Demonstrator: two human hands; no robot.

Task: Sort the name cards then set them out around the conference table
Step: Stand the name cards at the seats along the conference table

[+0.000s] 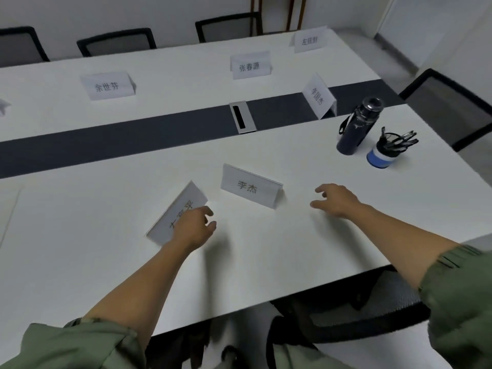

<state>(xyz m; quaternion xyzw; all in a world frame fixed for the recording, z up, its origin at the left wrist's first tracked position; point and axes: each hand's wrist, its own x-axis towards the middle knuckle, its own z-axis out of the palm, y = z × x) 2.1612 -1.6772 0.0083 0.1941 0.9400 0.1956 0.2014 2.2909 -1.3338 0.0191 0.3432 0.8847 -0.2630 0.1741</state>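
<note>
Left hand point(191, 229) is covering the skewed name card point(177, 214), grip unclear; right hand point(335, 201) is hovering, fingers spread. Swinging that card toward 1 o'clock is risking toppling the 李杰 card point(251, 186).

Six name cards are counted on the tabletop point(80, 262): a far-left card point(107, 86), a far-middle card point(250, 65), a far-right card point(310, 41), a dark-strip card point(318, 98), a near-middle card point(251, 187) and an angled near card point(183, 201). A seventh white shape point(4, 107) is cut off at the left edge and cannot be told. Five chairs are counted: a far-left chair point(20, 46), a far-middle chair point(117, 42), a far-right chair point(229, 26), a right-end chair point(450, 102) and a near chair point(372, 310). One dark bottle point(358, 129), one blue-and-white cup point(380, 158) and one cable box point(242, 117) are counted. Two hands are seen, a left hand point(193, 229) and a right hand point(336, 199).
</note>
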